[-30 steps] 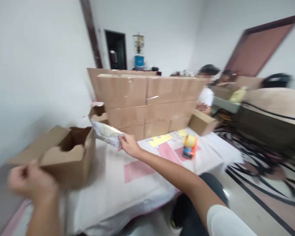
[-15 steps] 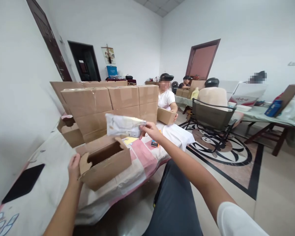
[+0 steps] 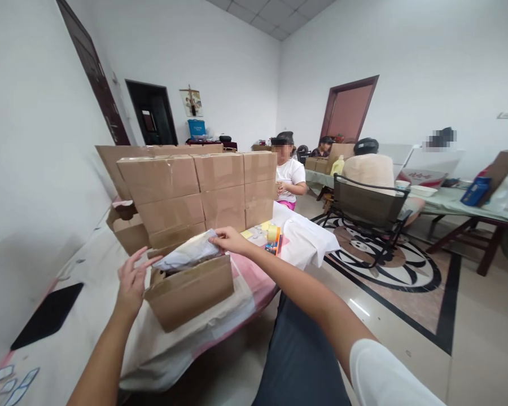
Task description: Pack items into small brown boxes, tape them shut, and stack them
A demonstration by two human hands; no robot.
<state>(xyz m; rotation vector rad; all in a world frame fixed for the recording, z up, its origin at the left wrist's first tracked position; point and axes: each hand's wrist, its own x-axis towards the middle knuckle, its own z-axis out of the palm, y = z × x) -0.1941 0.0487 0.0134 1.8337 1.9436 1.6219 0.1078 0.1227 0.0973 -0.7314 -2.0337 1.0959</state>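
An open cardboard box (image 3: 192,299) stands near the table's front edge. My right hand (image 3: 228,239) pinches the right end of a white plastic packet (image 3: 186,252), which lies slantwise over the box's opening, its lower part partly inside. At the box's left end is my left hand (image 3: 133,279), fingers spread, fingertips close to the packet's left end. Nothing is held in that hand. Behind the box rise stacked, taped cartons (image 3: 220,194).
Another open carton (image 3: 129,228) sits to the left of the stack. A tape dispenser (image 3: 274,239) lies right of the box, and a black flat object (image 3: 46,316) at the far left. A person (image 3: 288,172) sits beyond the table's far end.
My right hand has lowered the packet from above the table into the box's opening. My left hand has let go of the box's left end and opened its fingers.
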